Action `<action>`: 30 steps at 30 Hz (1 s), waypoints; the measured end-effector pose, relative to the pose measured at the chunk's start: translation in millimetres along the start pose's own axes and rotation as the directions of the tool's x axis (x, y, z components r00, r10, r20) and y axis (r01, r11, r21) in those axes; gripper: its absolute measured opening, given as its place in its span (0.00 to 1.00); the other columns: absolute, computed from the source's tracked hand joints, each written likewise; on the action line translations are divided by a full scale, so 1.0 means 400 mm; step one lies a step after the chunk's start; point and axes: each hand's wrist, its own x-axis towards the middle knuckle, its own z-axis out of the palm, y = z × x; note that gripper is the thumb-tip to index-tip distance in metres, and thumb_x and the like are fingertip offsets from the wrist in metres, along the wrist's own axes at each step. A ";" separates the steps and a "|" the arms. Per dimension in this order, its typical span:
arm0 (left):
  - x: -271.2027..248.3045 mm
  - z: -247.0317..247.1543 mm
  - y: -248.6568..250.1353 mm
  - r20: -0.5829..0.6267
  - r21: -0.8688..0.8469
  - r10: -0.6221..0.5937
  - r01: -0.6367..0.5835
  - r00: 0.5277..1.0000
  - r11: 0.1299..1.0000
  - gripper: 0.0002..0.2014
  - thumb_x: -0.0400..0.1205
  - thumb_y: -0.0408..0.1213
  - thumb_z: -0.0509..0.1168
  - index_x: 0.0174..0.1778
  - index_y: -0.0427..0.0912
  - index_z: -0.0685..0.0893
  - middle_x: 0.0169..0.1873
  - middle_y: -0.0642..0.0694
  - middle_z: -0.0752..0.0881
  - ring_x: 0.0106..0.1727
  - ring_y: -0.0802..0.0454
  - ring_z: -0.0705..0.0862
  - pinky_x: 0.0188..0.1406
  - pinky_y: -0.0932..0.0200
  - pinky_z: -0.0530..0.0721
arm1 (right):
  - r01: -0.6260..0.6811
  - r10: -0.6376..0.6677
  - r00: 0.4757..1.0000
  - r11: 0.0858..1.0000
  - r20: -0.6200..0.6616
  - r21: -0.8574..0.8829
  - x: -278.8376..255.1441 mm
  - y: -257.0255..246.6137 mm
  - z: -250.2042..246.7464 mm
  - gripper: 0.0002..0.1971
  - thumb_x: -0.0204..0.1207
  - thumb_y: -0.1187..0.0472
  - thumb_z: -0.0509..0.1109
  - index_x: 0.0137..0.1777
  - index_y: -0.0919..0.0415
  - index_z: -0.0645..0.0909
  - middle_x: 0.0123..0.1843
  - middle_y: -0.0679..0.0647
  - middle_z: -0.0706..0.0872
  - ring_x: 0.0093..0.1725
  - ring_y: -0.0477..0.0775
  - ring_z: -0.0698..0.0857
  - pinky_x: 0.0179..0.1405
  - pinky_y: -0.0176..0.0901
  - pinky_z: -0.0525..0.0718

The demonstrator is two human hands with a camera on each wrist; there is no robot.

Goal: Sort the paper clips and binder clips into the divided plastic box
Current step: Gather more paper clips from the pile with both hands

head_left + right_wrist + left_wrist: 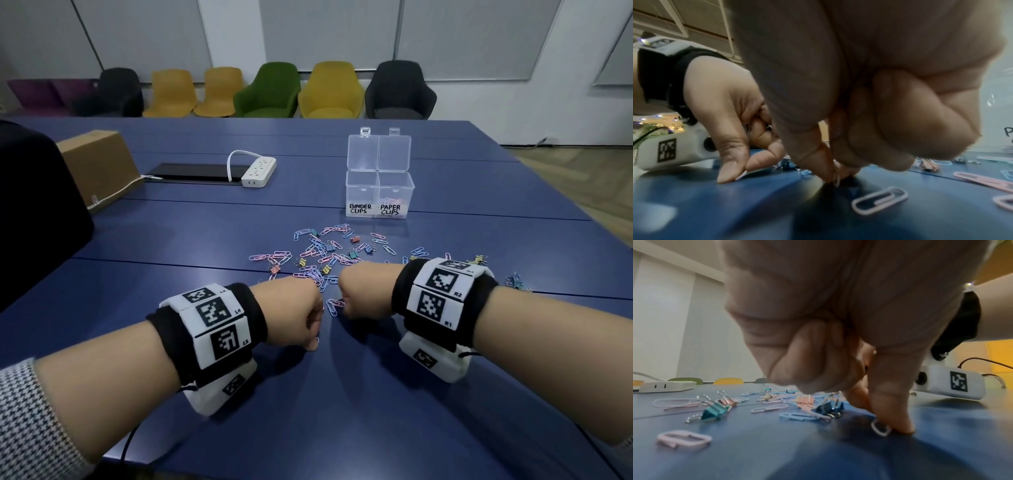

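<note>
A clear divided box stands on the blue table with its lid up. Its right cell, labelled PAPER CLIPS, holds a few pink clips; the BINDER CLIPS cell looks empty. Pastel paper clips and small binder clips lie scattered in front of it. Both hands are curled, fingertips down on the table at the near edge of the scatter. My left hand pinches a pale paper clip against the table with thumb and forefinger. My right hand pinches at a thin paper clip on the surface.
A teal binder clip and a dark blue one lie just beyond my left hand. A white power strip, a black panel and a cardboard box sit far left. A few more clips lie right of my right wrist.
</note>
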 end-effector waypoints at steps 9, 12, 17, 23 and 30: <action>-0.023 -0.009 -0.023 0.011 -0.154 0.018 -0.016 1.000 0.988 0.06 0.78 0.40 0.68 0.36 0.47 0.81 0.27 0.54 0.81 0.28 0.59 0.75 0.31 0.64 0.74 | 0.024 0.008 0.997 0.901 -0.073 0.433 -0.036 0.048 -0.023 0.12 0.82 0.63 0.54 0.36 0.56 0.69 0.36 0.52 0.74 0.33 0.50 0.72 0.28 0.36 0.68; -0.032 -0.027 -0.051 -0.018 -0.743 -0.068 0.032 0.998 0.668 0.11 0.80 0.36 0.66 0.33 0.45 0.75 0.27 0.47 0.75 0.25 0.54 0.68 0.25 0.60 0.69 | -0.011 0.115 0.991 0.547 -0.062 0.837 -0.046 0.093 -0.022 0.16 0.83 0.62 0.57 0.31 0.54 0.66 0.27 0.51 0.69 0.22 0.48 0.64 0.20 0.34 0.61; -0.036 -0.039 -0.091 0.145 -0.951 -0.154 0.095 0.977 -0.293 0.09 0.79 0.30 0.55 0.33 0.42 0.71 0.27 0.46 0.74 0.23 0.54 0.71 0.18 0.66 0.73 | 0.001 0.081 0.997 0.047 -0.005 0.999 -0.061 0.134 -0.015 0.15 0.84 0.65 0.60 0.34 0.57 0.67 0.28 0.56 0.76 0.16 0.43 0.63 0.15 0.28 0.57; -0.035 -0.025 -0.114 0.125 -0.970 -0.192 0.079 0.973 -0.231 0.05 0.78 0.26 0.61 0.43 0.36 0.81 0.30 0.44 0.80 0.25 0.55 0.80 0.22 0.67 0.83 | -0.069 0.041 0.997 0.098 0.065 0.993 -0.054 0.128 -0.004 0.12 0.83 0.72 0.53 0.42 0.59 0.74 0.28 0.53 0.73 0.18 0.44 0.64 0.16 0.29 0.58; -0.013 -0.039 -0.128 0.172 -0.982 -0.169 0.181 0.971 0.045 0.08 0.75 0.34 0.68 0.32 0.45 0.76 0.22 0.52 0.64 0.19 0.58 0.60 0.16 0.68 0.58 | -0.114 0.114 0.993 0.988 0.008 0.100 -0.070 0.063 -0.015 0.21 0.83 0.51 0.60 0.30 0.62 0.71 0.32 0.55 0.74 0.40 0.60 0.75 0.36 0.41 0.72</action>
